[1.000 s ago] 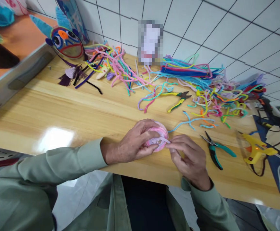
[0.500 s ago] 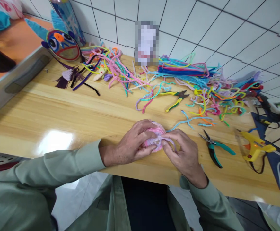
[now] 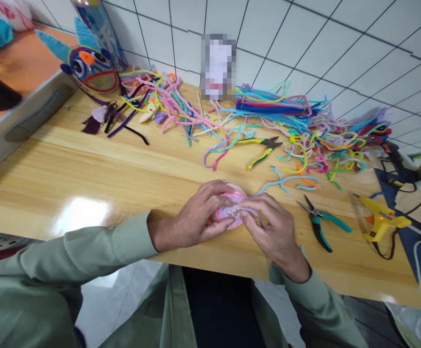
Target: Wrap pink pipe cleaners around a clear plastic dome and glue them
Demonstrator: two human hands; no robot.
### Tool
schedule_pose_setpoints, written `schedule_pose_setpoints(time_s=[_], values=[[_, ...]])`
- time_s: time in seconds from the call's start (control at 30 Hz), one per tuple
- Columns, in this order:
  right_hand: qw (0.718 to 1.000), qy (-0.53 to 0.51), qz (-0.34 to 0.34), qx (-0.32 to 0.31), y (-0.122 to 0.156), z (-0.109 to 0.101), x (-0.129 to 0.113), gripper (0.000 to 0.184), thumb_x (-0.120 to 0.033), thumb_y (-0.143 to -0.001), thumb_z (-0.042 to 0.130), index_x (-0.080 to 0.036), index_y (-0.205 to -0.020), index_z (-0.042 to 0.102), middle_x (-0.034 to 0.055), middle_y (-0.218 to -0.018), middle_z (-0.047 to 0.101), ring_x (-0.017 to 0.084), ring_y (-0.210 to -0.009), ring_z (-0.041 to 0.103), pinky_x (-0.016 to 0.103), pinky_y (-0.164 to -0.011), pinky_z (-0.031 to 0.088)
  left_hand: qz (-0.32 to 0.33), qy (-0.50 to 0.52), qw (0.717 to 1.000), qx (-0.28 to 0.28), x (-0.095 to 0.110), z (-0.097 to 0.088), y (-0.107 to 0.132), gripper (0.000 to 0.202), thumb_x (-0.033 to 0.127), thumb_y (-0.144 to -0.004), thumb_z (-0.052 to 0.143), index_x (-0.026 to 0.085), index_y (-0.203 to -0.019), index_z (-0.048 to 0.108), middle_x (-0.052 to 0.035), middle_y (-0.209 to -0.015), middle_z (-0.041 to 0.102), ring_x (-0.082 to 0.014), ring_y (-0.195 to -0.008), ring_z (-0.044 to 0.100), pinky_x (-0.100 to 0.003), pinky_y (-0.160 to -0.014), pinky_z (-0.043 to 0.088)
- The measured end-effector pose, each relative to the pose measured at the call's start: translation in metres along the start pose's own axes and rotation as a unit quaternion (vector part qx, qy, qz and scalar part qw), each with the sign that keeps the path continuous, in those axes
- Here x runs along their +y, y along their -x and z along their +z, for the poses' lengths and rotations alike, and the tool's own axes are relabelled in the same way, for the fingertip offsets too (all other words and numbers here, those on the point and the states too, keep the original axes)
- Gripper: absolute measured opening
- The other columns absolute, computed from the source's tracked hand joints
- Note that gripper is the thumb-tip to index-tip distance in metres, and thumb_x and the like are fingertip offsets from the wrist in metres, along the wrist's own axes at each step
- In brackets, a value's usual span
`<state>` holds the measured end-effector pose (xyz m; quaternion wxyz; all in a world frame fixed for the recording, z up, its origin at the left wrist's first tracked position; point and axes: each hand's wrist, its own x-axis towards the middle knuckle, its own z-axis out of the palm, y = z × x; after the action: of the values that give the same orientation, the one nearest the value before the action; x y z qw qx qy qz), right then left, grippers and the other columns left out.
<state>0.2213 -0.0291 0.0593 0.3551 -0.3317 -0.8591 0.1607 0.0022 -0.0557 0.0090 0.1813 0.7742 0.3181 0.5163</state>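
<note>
And here's your left hand [image 3: 199, 217] at nine o'clock, fingers and thumb gripping the pink-and-lilac coil [image 3: 228, 210], which sits low over the near part of the wooden table [image 3: 123, 179]! Your right hand [image 3: 274, 226] comes in from between three and four o'clock, thumb and forefinger pinched narrow on a lilac strand [image 3: 257, 213] that bows out in a loop beside the coil's middle. Take the coil as the centre of your dial, twelve toward the wall: light-blue stems [image 3: 282, 182] lie near, between two and three; yellow-handled cutters [image 3: 268, 141] rest at one, handles spread. Out at three, teal-handled pliers [image 3: 316, 212] lie with jaws parted, and beyond them a yellow glue gun [image 3: 379, 220]. At eleven sprawls a tangle of pink stems [image 3: 174, 104], and at ten, a big-eyed face ornament [image 3: 93, 72] looks on
</note>
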Motion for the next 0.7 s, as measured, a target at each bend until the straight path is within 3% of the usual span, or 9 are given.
schedule_pose_setpoints(time_s=[0.7], values=[[0.999, -0.036, 0.023, -0.006, -0.0053, -0.0021, 0.0015, 0.016, -0.011, -0.096, 0.067, -0.026, -0.1, 0.074, 0.0009, -0.086, 0.076, 0.017, -0.079, 0.073, 0.03, -0.072, 0.06, -0.003, -0.002, 1.0, 0.01, -0.0019, -0.0008, -0.0042, 0.035, 0.027, -0.101, 0.072, 0.022, -0.133, 0.057, -0.0167, -0.134, 0.069, -0.0296, -0.134, 0.064, -0.05, -0.111, 0.058]])
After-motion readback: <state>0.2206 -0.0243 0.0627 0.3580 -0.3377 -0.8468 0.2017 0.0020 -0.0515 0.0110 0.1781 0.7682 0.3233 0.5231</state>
